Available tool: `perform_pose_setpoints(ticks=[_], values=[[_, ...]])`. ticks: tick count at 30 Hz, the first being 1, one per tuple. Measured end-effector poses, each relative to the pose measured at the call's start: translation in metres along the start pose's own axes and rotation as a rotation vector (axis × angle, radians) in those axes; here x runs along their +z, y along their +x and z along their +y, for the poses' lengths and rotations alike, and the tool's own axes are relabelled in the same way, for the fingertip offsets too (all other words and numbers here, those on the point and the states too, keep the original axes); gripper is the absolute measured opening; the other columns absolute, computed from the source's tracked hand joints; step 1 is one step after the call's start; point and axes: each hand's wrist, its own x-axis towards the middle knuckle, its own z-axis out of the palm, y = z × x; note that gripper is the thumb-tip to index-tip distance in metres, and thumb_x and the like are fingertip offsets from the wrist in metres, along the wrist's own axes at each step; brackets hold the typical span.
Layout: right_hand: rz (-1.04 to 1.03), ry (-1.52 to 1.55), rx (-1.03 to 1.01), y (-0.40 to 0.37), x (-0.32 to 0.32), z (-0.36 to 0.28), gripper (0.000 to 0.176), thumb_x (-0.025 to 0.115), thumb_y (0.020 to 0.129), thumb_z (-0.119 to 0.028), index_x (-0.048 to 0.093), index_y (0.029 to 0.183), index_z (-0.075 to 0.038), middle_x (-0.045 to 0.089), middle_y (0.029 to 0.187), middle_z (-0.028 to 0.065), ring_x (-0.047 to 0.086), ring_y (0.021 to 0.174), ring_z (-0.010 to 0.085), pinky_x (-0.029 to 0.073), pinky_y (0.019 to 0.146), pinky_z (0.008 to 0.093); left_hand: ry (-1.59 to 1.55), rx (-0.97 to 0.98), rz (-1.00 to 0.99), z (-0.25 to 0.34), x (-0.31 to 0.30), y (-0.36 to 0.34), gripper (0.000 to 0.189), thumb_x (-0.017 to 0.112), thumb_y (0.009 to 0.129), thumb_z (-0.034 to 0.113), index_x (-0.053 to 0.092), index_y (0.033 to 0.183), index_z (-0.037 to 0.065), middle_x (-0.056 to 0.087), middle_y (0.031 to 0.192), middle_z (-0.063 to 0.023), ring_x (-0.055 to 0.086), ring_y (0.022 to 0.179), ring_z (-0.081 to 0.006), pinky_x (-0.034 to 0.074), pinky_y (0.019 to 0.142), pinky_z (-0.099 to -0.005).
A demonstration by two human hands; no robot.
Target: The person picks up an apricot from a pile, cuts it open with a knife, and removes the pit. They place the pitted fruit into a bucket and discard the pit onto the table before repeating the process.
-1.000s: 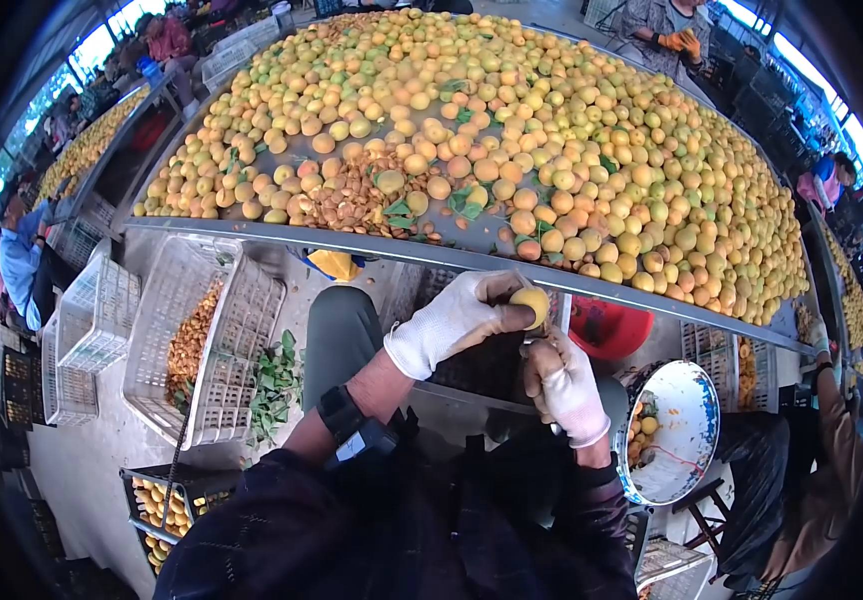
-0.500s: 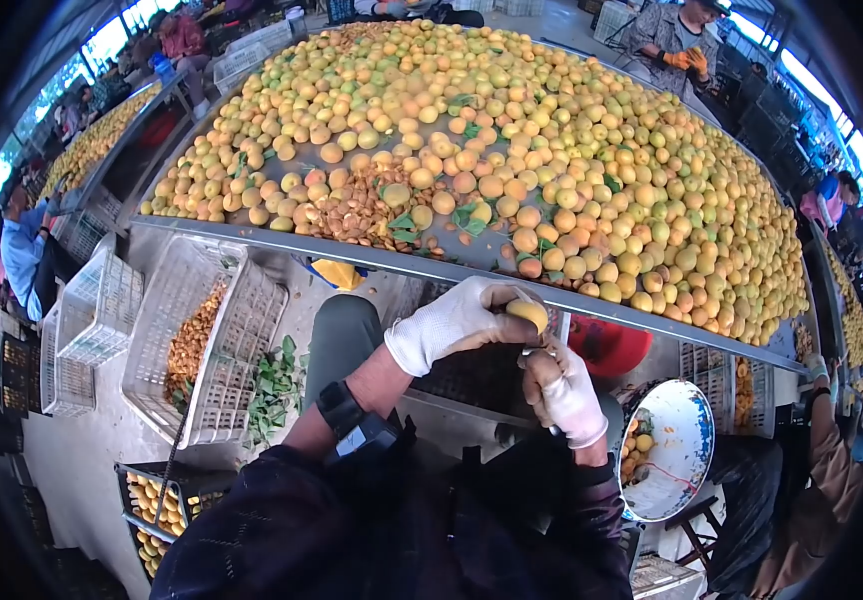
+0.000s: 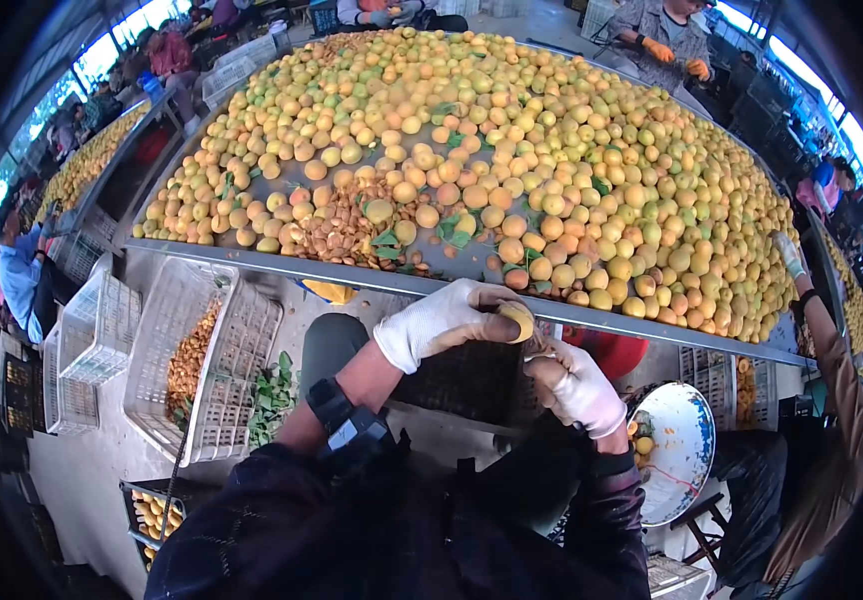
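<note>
My left hand, in a white glove with a stained thumb and fingertips, grips a yellow apricot just in front of the table's near edge. Close beside it on the right is my right hand, also gloved, with its fingers curled; what they hold is too small to make out. Beyond both hands, a metal table bears a large heap of apricots. A pile of brown pits lies near its front edge, with green leaves beside it.
A white crate holding pits stands at the left, near leaves on the floor. At the right are a white basin, a red container and a co-worker's arm reaching onto the table. Other people sit around.
The co-worker's gloved hand at the right has moved up onto the heap. Across the table, another person's orange-gloved hands have come apart. My hands stay close together around the apricot.
</note>
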Motion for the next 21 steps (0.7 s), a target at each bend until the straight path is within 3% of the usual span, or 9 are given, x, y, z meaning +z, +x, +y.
perform_pose_setpoints(ticks=[2, 3, 4, 7, 12, 13, 16, 20, 21], values=[[0.247, 0.594, -0.299, 0.017, -0.001, 0.014, 0.025, 0.051, 0.093, -0.031, 0.054, 0.086, -0.006, 0.044, 0.054, -0.0038, 0.04, 0.042, 0.0063, 0.032, 0.04, 0.0209, -0.092, 0.059, 0.066, -0.028, 0.005, 0.007, 0.045, 0.066, 0.084, 0.021, 0.056, 0.122, 0.001, 0.063, 0.111, -0.0082, 0.06, 0.1, -0.0142, 0.049, 0.085, -0.0269], [0.252, 0.83, -0.378, 0.022, -0.006, 0.004, 0.035, 0.044, 0.096, -0.039, 0.053, 0.082, -0.009, 0.042, 0.049, -0.0017, 0.037, 0.035, 0.0091, 0.028, 0.034, 0.0226, -0.469, 0.047, 0.065, -0.037, 0.008, 0.01, 0.046, 0.063, 0.086, 0.02, 0.052, 0.126, 0.002, 0.063, 0.112, -0.0098, 0.062, 0.098, -0.0157, 0.051, 0.08, -0.0288], [0.254, 0.832, -0.378, 0.025, -0.008, -0.011, 0.035, 0.044, 0.096, -0.039, 0.053, 0.082, -0.009, 0.042, 0.049, -0.0017, 0.037, 0.035, 0.0091, 0.028, 0.034, 0.0226, -0.845, 0.029, 0.06, -0.042, 0.01, 0.012, 0.047, 0.061, 0.088, 0.019, 0.049, 0.13, 0.003, 0.063, 0.112, -0.0113, 0.063, 0.096, -0.0172, 0.053, 0.076, -0.0307], [0.368, 0.967, -0.658, 0.036, -0.008, -0.052, 0.039, 0.037, 0.099, -0.042, 0.052, 0.089, -0.008, 0.038, 0.046, -0.0005, 0.029, 0.031, 0.0106, 0.024, 0.031, 0.0255, -1.062, -0.075, 0.108, -0.045, 0.013, 0.024, 0.045, 0.054, 0.093, 0.029, 0.047, 0.13, 0.004, 0.064, 0.105, -0.0146, 0.066, 0.079, -0.0208, 0.054, 0.063, -0.0318], [0.703, 0.751, -0.814, 0.07, 0.004, -0.08, 0.036, 0.04, 0.099, -0.035, 0.053, 0.099, -0.001, 0.04, 0.051, 0.0003, 0.035, 0.038, 0.0101, 0.029, 0.039, 0.0249, -1.273, -0.135, 0.181, -0.048, 0.021, 0.044, 0.041, 0.049, 0.095, 0.042, 0.053, 0.113, 0.006, 0.064, 0.095, -0.0156, 0.064, 0.068, -0.0221, 0.053, 0.057, -0.0307], [0.984, 0.172, -0.923, 0.086, 0.003, -0.076, 0.033, 0.041, 0.098, -0.03, 0.053, 0.1, 0.001, 0.043, 0.056, -0.0005, 0.039, 0.046, 0.0085, 0.032, 0.047, 0.0223, -1.29, -0.125, 0.162, -0.046, 0.022, 0.046, 0.039, 0.048, 0.096, 0.043, 0.051, 0.111, 0.008, 0.063, 0.093, -0.0145, 0.064, 0.067, -0.0219, 0.052, 0.056, -0.0303], [0.816, 0.684, -0.798, 0.099, 0.005, -0.066, 0.028, 0.047, 0.095, -0.024, 0.055, 0.101, 0.002, 0.051, 0.066, 0.0001, 0.045, 0.059, 0.0071, 0.035, 0.057, 0.0216, -1.34, -0.129, 0.237, -0.05, 0.016, 0.049, 0.04, 0.047, 0.096, 0.046, 0.05, 0.109, 0.008, 0.063, 0.092, -0.0129, 0.063, 0.065, -0.0208, 0.051, 0.055, -0.0296], [0.969, 0.474, -0.802, 0.114, 0.008, -0.068, 0.024, 0.049, 0.093, -0.019, 0.055, 0.1, 0.003, 0.056, 0.078, 0.0055, 0.052, 0.068, 0.0123, 0.041, 0.062, 0.0272, -1.359, -0.156, 0.25, -0.051, 0.02, 0.053, 0.043, 0.047, 0.094, 0.051, 0.051, 0.104, 0.009, 0.062, 0.086, -0.0094, 0.062, 0.062, -0.0193, 0.05, 0.053, -0.0294], [1.2, -0.131, -0.933, 0.119, -0.002, -0.059, 0.023, 0.049, 0.092, -0.016, 0.055, 0.101, 0.004, 0.057, 0.084, 0.0085, 0.054, 0.072, 0.0162, 0.042, 0.064, 0.0308, -1.397, -0.203, 0.261, -0.05, 0.02, 0.054, 0.044, 0.048, 0.093, 0.053, 0.052, 0.101, 0.01, 0.061, 0.083, -0.0075, 0.061, 0.061, -0.0184, 0.05, 0.052, -0.0291]])
